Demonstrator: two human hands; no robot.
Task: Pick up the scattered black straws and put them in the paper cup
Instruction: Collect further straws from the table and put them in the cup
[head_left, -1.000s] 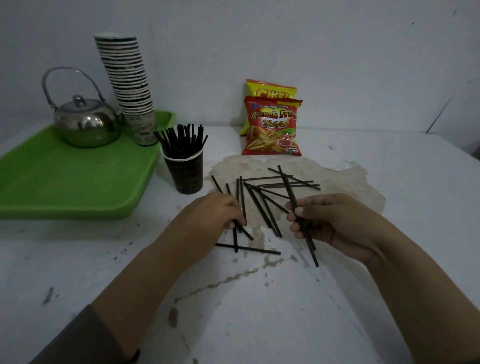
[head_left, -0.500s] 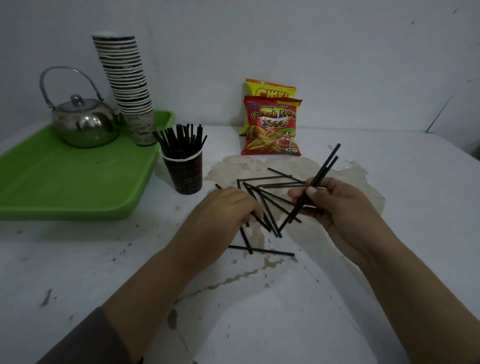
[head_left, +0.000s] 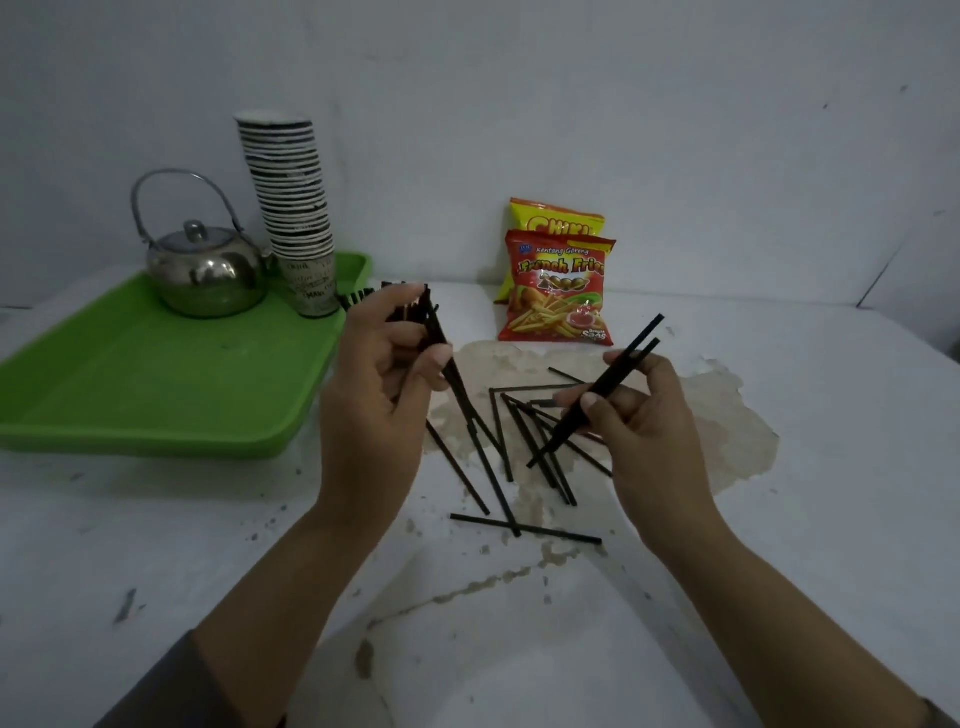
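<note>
Several black straws (head_left: 524, 529) lie scattered on the white table over a brownish stain. My left hand (head_left: 382, 384) is raised and pinches black straws (head_left: 470, 415) that slant down toward the table. It covers the paper cup; only tips of the straws standing in the cup (head_left: 353, 299) show beside my fingers. My right hand (head_left: 631, 415) is lifted to the right and grips two black straws (head_left: 631, 353) that point up and to the right.
A green tray (head_left: 156, 395) at the left carries a metal kettle (head_left: 208, 270) and a tall stack of paper cups (head_left: 293, 208). Two snack bags (head_left: 558, 291) lean against the back wall. The table runs to the wall behind.
My left hand has risen from the table with straws and moved up-left in front of the cup. My right hand holds its two straws tilted up, lifted off the table.
</note>
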